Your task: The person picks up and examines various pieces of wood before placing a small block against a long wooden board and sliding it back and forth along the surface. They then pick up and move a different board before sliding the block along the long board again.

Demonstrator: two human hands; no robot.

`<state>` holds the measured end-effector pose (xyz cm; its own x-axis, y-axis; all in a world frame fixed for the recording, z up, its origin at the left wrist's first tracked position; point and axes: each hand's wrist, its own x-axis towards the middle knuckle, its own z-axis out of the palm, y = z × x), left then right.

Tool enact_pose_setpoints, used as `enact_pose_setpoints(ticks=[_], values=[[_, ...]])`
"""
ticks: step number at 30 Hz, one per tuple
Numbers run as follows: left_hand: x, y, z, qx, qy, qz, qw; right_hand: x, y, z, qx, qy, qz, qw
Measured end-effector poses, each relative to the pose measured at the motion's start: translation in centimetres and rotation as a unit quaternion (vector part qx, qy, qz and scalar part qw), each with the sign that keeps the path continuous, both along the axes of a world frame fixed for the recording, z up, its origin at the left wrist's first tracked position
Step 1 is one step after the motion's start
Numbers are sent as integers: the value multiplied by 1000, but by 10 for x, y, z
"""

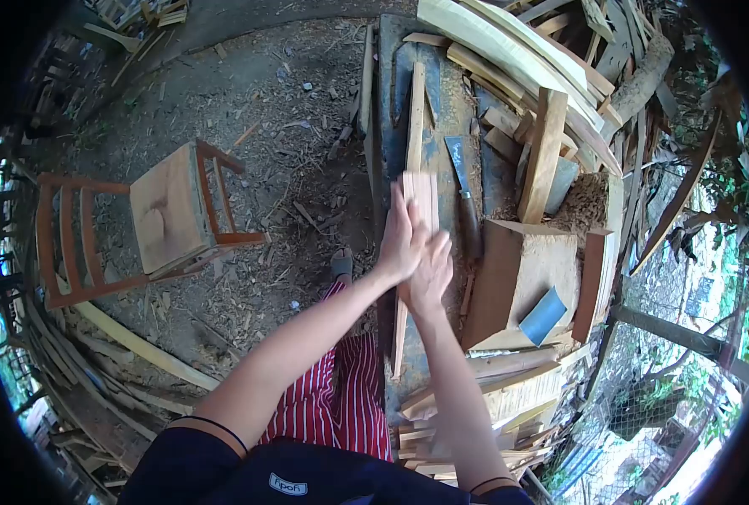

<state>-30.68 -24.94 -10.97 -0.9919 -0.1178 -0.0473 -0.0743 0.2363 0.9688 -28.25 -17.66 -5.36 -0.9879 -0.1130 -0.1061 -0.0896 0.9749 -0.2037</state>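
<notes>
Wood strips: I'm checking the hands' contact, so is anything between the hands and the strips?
Nothing visible. The left hand and right hand press directly on the wood strips; the knife lies apart, beside them.

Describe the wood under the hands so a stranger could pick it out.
On the blue workbench, between the chair and the wooden block, lies a long thin slat. Both hands, left hand and right hand, press on it; it alone runs lengthwise beneath them.

Rough pale wooden slats [421, 198], matt wooden chair [172, 215], dull metal blade [458, 160].
</notes>
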Motion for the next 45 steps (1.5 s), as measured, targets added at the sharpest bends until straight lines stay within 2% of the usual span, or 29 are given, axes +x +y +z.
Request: enact_pose_setpoints(ticks=[5, 7, 9, 15, 17, 19, 21, 23, 25, 27, 28, 29, 30, 31, 33, 35, 36, 39, 40, 42, 45], values=[[-92, -22, -2, 46, -23, -30, 998, -85, -17, -5, -19, 37, 9, 999], [-125, -30, -4, 39, 3, -25, 999, -116, -23, -6, -10, 45, 20, 999], [-160, -36, -10, -18, 9, -8, 1000, -147, -30, -6, -34, 46, 13, 998], [-266, -62, -4, 18, 5, -29, 999, -241, -55, -15, -45, 42, -29, 998], [-301, -64, -16, 36, 21, -19, 999, -261, -60, -19, 2, 70, -18, 997], [-325, -69, -9, -54, -4, -30, 998, -289, -66, -29, -6, 50, -47, 998], [-364, -63, -36, -102, -16, 44, 994, -305, -68, -28, 9, 29, -55, 998], [-348, -61, -23, -139, -11, 60, 988, -319, -59, -49, 6, 32, -44, 998], [-339, -55, -18, -176, 8, 75, 981, -310, -56, -36, -1, 49, -35, 998], [-326, -53, -15, -214, -53, 98, 971, -284, -59, -21, 3, 56, -36, 998], [-291, -52, 18, -180, -77, 75, 978, -262, -57, -11, -20, 63, -24, 998], [-266, -53, 17, -185, -80, 34, 979, -235, -52, -6, -39, 67, -19, 997], [-239, -56, 16, -60, -24, -15, 998, -206, -45, -8, -5, 57, -13, 998], [-205, -47, 6, -75, 51, 8, 996, -173, -41, -3, -47, 16, -40, 998], [-124, -33, -5, -41, 74, 26, 996, -96, -25, -18, -16, -7, -18, 1000], [-38, -20, -10, 4, 56, 16, 998, -29, -19, -7, 7, -59, -20, 998], [-2, -19, 4, 15, -6, -5, 1000, 2, -17, 6, 1, -78, -21, 997], [92, -1, 6, 16, -92, -21, 995, 86, -3, 8, -4, -52, -26, 998], [111, 2, 13, 5, -108, -33, 994, 106, 1, 11, 2, -82, -39, 996], [133, 8, 26, 11, -110, -29, 993, 126, 6, 14, 6, -66, -19, 998], [123, 7, 21, 28, -105, -23, 994, 117, 7, 13, 5, -46, 0, 999]])
